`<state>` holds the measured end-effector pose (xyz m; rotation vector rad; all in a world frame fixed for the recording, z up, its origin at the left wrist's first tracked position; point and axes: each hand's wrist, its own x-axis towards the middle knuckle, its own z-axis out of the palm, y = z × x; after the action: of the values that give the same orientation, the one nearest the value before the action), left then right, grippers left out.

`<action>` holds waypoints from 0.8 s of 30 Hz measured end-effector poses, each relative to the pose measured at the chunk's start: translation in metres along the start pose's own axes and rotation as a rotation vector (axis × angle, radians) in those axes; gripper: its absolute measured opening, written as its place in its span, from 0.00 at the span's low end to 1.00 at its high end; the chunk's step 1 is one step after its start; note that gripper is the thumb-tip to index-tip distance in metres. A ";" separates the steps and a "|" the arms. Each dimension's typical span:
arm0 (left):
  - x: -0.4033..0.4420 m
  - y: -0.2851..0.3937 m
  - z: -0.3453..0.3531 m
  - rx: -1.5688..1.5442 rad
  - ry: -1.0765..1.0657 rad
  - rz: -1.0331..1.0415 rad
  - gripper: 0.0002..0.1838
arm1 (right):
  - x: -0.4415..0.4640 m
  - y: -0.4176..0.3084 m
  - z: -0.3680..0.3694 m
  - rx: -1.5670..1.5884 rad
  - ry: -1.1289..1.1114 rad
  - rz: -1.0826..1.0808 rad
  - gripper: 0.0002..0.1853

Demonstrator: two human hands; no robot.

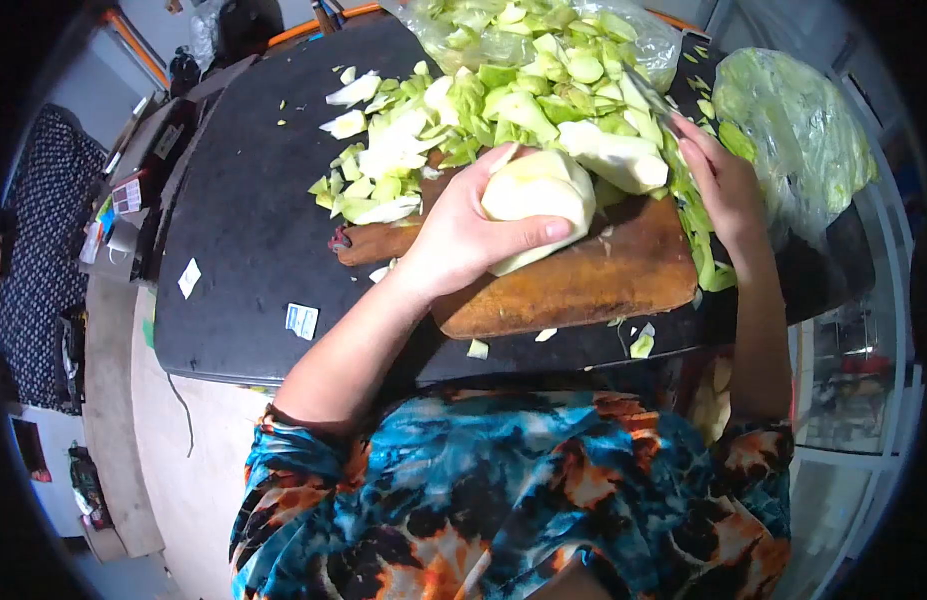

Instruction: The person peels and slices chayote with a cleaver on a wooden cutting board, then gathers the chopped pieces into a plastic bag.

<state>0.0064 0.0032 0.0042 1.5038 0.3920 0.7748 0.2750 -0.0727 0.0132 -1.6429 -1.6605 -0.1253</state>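
Note:
My left hand (459,235) is wrapped round a pale, smooth cabbage head (539,195), with the thumb across its near side. The cabbage rests at the back of a brown wooden cutting board (584,285). To the right, my right hand (722,180) grips a knife (649,95), its blade pointing away over the cut pieces; the fingers hide most of the handle. Another large whitish cabbage chunk (624,160) lies just behind the held one. A wide heap of cut pale-green pieces (514,105) covers the table beyond the board.
A clear plastic bag (659,40) lies under the far part of the heap. At the right stands a filled plastic bag (794,140) of green leaves. Scraps and a small blue-white packet (302,320) lie on the black table (244,240). A glass cabinet (854,390) stands right.

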 end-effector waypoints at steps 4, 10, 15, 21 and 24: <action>0.009 -0.019 -0.006 -0.181 0.154 -0.022 0.34 | -0.005 -0.028 -0.010 0.191 -0.061 0.245 0.16; 0.010 -0.021 -0.009 -0.652 0.258 -0.233 0.23 | -0.013 -0.067 -0.002 0.861 -0.162 0.388 0.15; 0.010 -0.020 -0.006 -0.441 0.306 -0.106 0.29 | -0.004 -0.091 -0.001 1.089 -0.248 0.474 0.15; 0.006 -0.017 -0.007 -0.463 0.248 -0.071 0.29 | -0.006 -0.096 0.002 1.161 -0.216 0.420 0.14; 0.006 -0.015 -0.006 -0.442 0.249 -0.031 0.28 | -0.007 -0.098 0.001 1.127 -0.190 0.463 0.14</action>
<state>0.0102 0.0133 -0.0090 0.9905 0.3971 0.9569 0.1866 -0.0939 0.0517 -1.0782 -1.0457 1.0318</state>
